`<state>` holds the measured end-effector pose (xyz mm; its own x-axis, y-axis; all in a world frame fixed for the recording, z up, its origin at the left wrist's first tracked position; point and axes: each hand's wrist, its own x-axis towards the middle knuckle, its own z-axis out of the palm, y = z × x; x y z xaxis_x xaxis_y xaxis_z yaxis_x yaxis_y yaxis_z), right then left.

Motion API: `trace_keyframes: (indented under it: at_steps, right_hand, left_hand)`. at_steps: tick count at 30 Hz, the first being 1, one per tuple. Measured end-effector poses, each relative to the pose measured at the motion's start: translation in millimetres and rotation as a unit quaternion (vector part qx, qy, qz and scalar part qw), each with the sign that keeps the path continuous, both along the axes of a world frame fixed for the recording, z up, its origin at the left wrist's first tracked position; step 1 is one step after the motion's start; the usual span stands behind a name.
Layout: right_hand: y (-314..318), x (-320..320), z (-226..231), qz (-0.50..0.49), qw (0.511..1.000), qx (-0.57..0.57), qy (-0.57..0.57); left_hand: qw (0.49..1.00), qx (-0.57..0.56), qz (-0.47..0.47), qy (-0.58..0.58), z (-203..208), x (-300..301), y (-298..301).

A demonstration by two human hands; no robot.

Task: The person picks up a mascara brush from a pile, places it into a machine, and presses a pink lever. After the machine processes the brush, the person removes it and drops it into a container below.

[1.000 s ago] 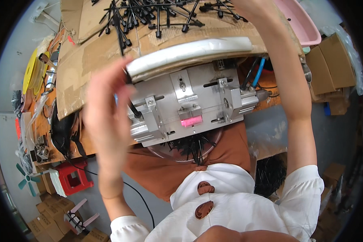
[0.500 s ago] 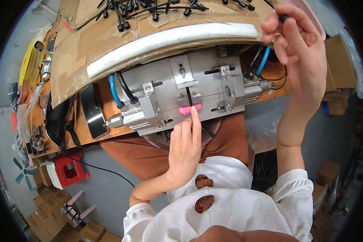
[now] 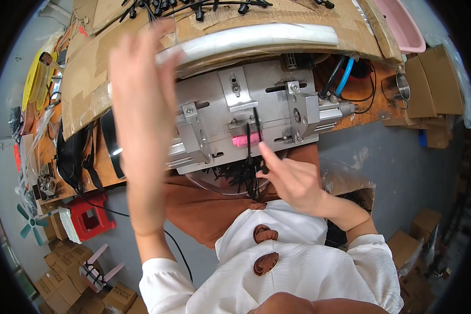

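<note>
Rod (image 3: 258,125), slim and black, stands tilted in the grasp of a worker's right hand (image 3: 296,184), its upper end over a bare metal plate (image 3: 275,116) and its lower end among the curled fingers. Just left of it, a second rod (image 3: 248,145), also black, lies across a small pink block (image 3: 239,140) at the plate's near edge. The left hand (image 3: 143,86) is a blur above the left side of the plate, its fingers near a white padded strip (image 3: 267,42); whether it holds anything cannot be told. Metal clamp blocks flank the pink piece, the right one (image 3: 302,116) in plain sight, with a blue tube (image 3: 345,77) rising near it. Below the plate, a clear bowl (image 3: 206,188) of black pieces rests on the worker's brown trousers (image 3: 191,212), beneath a white shirt (image 3: 298,256). Beyond the strip, more black pieces (image 3: 199,14) lie scattered on cardboard (image 3: 97,89) covering the wooden table (image 3: 374,109). A metal cup (image 3: 397,87) stands at the table's right end, near a pink tub (image 3: 405,29). At lower left, a red stool (image 3: 105,226) stands on the grey floor (image 3: 136,235), cardboard cartons (image 3: 57,288) beyond it.
</note>
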<state>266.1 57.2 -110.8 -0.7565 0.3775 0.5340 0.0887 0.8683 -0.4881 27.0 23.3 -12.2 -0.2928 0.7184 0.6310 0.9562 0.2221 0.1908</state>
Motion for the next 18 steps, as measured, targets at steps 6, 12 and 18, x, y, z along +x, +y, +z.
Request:
trace_keyframes:
  at_steps: [6, 12, 18]
  right_hand:
    - [-5, -16, -11, 0.011, 0.999, -0.007, -0.045]
    - [-7, -16, -1, 0.003, 0.998, -0.011, -0.068]
    - [56, -65, 83, -0.009, 0.972, 0.230, 0.044]
  left_hand:
    - [0.984, -0.160, 0.011, -0.075, 9, -91, 33]
    - [0.982, -0.098, -0.028, -0.157, 31, -72, 5]
    - [0.968, -0.020, -0.110, -0.226, 33, -72, -19]
